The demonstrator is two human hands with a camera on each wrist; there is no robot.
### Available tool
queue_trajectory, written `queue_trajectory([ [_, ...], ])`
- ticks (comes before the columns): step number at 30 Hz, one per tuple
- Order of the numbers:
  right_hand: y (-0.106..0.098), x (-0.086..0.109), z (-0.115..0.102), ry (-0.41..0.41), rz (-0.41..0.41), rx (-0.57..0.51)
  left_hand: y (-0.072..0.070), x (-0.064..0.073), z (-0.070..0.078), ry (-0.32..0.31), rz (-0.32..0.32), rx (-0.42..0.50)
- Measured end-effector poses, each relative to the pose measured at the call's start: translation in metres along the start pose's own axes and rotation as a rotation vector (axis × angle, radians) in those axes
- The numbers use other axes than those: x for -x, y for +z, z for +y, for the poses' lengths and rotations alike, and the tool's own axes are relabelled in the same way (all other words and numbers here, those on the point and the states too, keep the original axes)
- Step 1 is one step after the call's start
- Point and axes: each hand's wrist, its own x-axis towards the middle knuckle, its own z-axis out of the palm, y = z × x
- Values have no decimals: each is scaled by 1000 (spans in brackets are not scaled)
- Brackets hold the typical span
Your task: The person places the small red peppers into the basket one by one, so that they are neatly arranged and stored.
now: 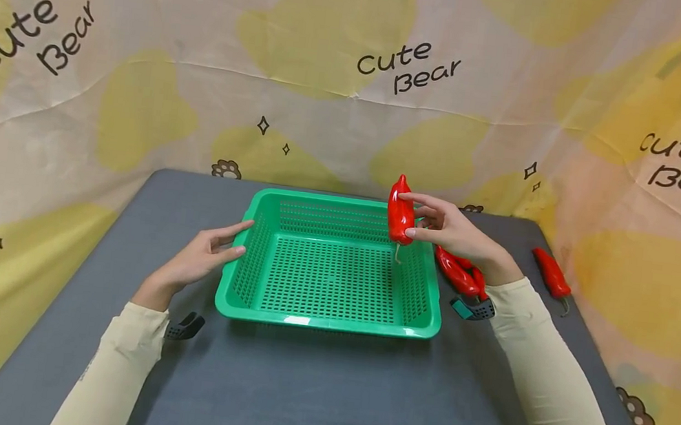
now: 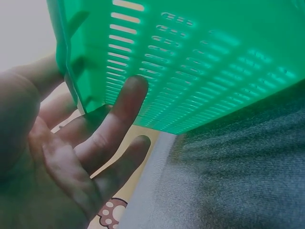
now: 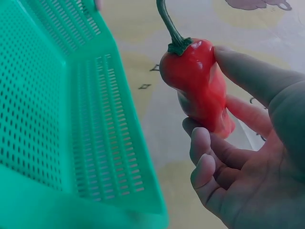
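My right hand [image 1: 447,227] pinches a red pepper [image 1: 400,215] between thumb and fingers, above the right rim of a green plastic basket [image 1: 329,323]. The pepper hangs with its green stem down and its tip up; the right wrist view shows the glossy pepper [image 3: 198,71] close by, beside the basket wall. At the basket's left side my left hand [image 1: 199,256] holds the rim, with thumb and index finger on top. In the left wrist view other fingers [image 2: 128,102] lie under the rim, along the slotted outer wall. The basket's slotted floor is bare.
Several red peppers [image 1: 457,273] lie right of the basket, partly hidden by my right hand and its dark wrist strap [image 1: 473,309]. Another pepper [image 1: 552,273] lies near the right edge of the grey table [image 1: 321,397]. A printed cloth [image 1: 327,100] hangs behind.
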Motion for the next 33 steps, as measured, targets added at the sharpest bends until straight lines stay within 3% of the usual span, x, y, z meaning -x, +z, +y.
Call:
queue_trajectory([
  [5,5,-10,-3,-18,-18,15,-1,-1,0,15,-4,4],
  [20,33,-39,-8,-22,-119,-127,-2,3,-4,13,-21,29],
  [33,50,-58,-18,13,-152,-75,-4,0,1,6,-25,-21],
])
